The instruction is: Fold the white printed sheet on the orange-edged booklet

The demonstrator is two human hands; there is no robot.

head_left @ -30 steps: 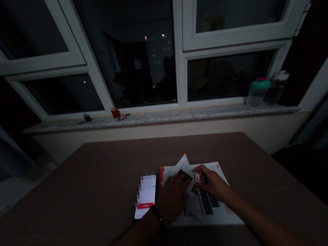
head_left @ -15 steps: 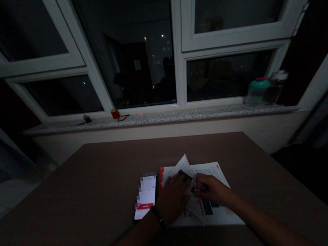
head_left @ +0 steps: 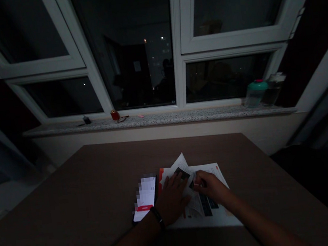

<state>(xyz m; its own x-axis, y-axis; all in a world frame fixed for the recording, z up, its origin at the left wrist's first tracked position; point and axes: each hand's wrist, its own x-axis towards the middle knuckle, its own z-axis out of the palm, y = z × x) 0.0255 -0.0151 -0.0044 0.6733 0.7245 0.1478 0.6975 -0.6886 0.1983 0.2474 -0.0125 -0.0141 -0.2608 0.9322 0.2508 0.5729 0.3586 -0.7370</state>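
A printed paper sheet [head_left: 181, 161], folded at a slant, lies over a printed booklet or stack of pages [head_left: 220, 220] on the brown table. My left hand [head_left: 173, 199] rests flat on the sheet with fingers spread, a dark band around its wrist. At the sheet's right edge my right hand [head_left: 209, 185] is closed in a pinch, its fingertips on the paper; dim light blurs the exact grip. Left of the pages lies a lit phone [head_left: 146, 193], partly pixelated, next to my left hand.
Beyond the table [head_left: 103, 166] runs a speckled stone windowsill [head_left: 166, 118]. On it stand a small red jar [head_left: 115, 115], a small dark bottle [head_left: 86, 119], and a clear container with a teal lid [head_left: 257, 91] beside another clear container [head_left: 273, 89].
My right hand has shifted slightly at the sheet's edge. The lower part of the folded sheet looks flatter. My left hand stays on the paper, its fingers a little more spread.
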